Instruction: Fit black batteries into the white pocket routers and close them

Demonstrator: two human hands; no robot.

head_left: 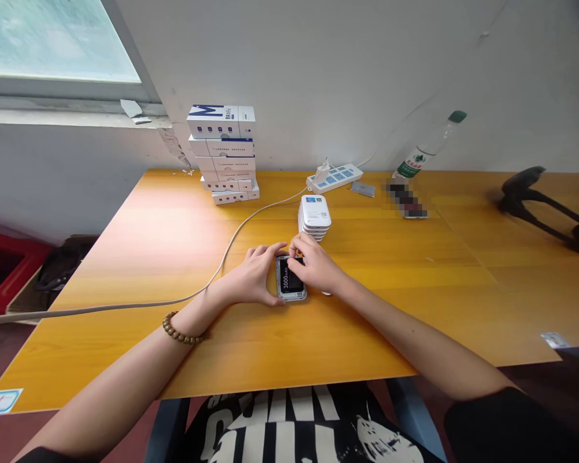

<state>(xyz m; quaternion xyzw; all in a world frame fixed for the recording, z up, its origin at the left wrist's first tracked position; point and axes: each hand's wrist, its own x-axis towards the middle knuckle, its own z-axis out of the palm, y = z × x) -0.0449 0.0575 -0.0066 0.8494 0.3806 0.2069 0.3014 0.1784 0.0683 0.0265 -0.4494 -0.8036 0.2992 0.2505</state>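
Observation:
A small phone-like device (290, 280) lies flat on the orange table (174, 257), its back open and a black battery marked 3000mAh showing inside. My left hand (253, 273) grips its left edge, thumb near the bottom corner and fingers curled over the top. My right hand (314, 263) rests on its right side, fingertips pressing on the upper part of the battery. Just behind my hands stands a short stack of white flat devices (314, 216).
A leaning pile of white boxes (226, 154) stands at the back by the wall. A white power strip (334, 177) trails a cable (222, 257) leftward across the table. A clear bottle (427, 149), a black stand (545, 202) and a phone (408, 199) are at right.

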